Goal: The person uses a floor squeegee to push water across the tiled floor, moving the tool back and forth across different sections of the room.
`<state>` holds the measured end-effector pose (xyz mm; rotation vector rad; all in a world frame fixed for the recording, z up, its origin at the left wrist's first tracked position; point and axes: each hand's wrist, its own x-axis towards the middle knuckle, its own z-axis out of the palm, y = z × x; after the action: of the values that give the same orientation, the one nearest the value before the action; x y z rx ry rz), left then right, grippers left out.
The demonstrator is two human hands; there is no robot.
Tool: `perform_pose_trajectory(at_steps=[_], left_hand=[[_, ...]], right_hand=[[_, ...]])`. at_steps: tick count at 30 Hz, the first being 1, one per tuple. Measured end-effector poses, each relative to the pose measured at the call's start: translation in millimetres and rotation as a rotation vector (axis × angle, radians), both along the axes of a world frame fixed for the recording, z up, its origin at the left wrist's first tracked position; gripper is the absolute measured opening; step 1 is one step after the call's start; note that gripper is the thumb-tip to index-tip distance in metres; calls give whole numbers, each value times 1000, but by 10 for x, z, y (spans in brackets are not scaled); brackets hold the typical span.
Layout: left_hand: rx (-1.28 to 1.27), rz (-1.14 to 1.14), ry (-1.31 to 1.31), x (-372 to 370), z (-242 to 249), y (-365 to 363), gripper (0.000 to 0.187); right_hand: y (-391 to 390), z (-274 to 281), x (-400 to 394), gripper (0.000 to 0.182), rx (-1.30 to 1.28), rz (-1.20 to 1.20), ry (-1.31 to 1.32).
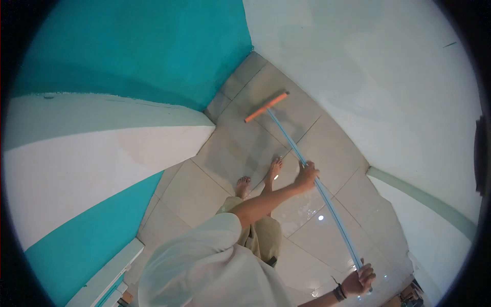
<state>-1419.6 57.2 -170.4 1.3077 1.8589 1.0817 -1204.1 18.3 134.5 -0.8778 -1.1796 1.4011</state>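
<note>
A floor squeegee has an orange head (266, 107) and a long light-blue pole (335, 215). Its head lies on the tiles near the wall corner, and the pole slants down to the right. My left hand (307, 177) is wrapped around the pole's lower half, its arm reaching across in front of my body. Near the pole's top end, my right hand (359, 280) grips it in a closed fist, a dark band on that wrist. My bare feet (260, 176) stand on the floor to the left of the pole.
Glossy beige tiles (176, 204) show wet-looking patches and light reflections. A white wall (368, 77) runs along the right. On the left are a teal wall (143, 46) and a jutting white ledge (117, 158). Small objects (409, 297) sit at the lower right edge.
</note>
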Motion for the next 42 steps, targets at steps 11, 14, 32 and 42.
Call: perform_pose_trajectory(at_steps=[11, 14, 32, 42], left_hand=[[-131, 154, 210, -1717, -1210, -913, 13], [-75, 129, 84, -1178, -887, -876, 13], [290, -108, -153, 1125, 269, -1516, 16], [-312, 84, -1970, 1036, 792, -3326, 39]], right_hand=[[-329, -1187, -1360, 20, -81, 145, 89], [-402, -752, -1072, 19, -12, 165, -44], [-2171, 383, 663, 24, 397, -122, 218], [-2839, -1510, 48, 52, 384, 537, -772]])
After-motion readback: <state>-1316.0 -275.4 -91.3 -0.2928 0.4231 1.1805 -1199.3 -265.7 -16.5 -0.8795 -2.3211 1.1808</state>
